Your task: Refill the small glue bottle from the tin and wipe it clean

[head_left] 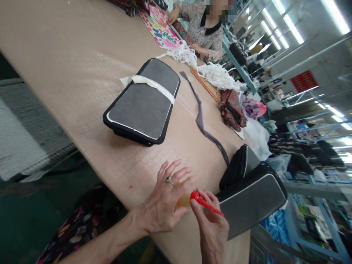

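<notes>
My right hand pinches a red tapered nozzle cap between thumb and fingers. A yellowish translucent bottle joins the cap's wide end and runs behind my left hand. Spread fingers, one with a ring, reach over the bottle; whether the left palm presses on it is hidden. Both hands are above the near edge of the tan table. Just beyond my right hand rests a stack of dark, rounded flat panels with pale outlines. Farther off lies another panel bundle, tied with a whitish strip.
A dark fabric strip trails over the table. White shredded strips, folded reddish-brown fabric and a colourful printed sheet lie along the far side. A co-worker handles material there. A woven pale surface stands left, below the table edge.
</notes>
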Demonstrator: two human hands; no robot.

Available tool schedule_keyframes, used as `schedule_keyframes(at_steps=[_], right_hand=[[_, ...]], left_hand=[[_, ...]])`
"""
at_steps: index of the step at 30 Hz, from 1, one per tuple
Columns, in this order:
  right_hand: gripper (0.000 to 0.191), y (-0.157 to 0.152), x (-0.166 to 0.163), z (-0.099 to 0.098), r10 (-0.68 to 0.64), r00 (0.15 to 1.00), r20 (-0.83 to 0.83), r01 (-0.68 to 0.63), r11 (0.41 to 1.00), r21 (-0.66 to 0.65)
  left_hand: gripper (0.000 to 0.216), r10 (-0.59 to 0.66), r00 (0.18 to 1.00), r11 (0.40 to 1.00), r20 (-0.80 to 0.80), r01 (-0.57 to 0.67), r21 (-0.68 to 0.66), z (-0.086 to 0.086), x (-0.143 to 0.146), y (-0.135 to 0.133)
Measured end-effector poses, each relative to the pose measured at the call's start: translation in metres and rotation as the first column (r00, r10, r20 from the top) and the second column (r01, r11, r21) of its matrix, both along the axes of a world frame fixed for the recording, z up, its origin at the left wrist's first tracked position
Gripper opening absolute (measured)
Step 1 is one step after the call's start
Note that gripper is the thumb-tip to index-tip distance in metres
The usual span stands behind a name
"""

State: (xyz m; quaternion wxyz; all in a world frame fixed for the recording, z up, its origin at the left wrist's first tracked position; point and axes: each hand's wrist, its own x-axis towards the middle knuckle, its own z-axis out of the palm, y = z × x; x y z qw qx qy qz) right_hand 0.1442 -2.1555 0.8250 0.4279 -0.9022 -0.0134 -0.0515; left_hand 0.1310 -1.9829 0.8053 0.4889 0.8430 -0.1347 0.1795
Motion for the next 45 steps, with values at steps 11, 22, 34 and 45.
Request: schedule_keyframes(at_steps=[11, 22, 34, 45], right_hand=[[0.039, -0.006, -0.002, -0.019, -0.130, 0.977, -0.169, 0.193, 0.876, 0.442], [0.033, -0.029, -0.010, -0.037, -0.093, 0.990, -0.102, 0.132, 0.853, 0.505], [0.030, -0.028, 0.013, -0.011, 0.311, 0.927, 0.210, -0.332, 0.940, 0.074], [0.033, -0.041, 0.018, -0.015, 0.370, 0.878, 0.303, -0.389, 0.921, 0.003]], left_hand=[[0.098, 0.007, 0.974, 0.994, -0.225, -0.030, -0.102, -0.054, -0.004, -0.044], [0.076, 0.064, 0.990, 0.972, -0.126, -0.091, -0.218, -0.071, -0.008, -0.058], [0.078, 0.066, 0.995, 0.967, -0.071, -0.082, -0.243, -0.076, -0.004, -0.060], [0.063, 0.105, 0.993, 0.971, -0.045, -0.113, -0.211, -0.079, -0.001, -0.062]])
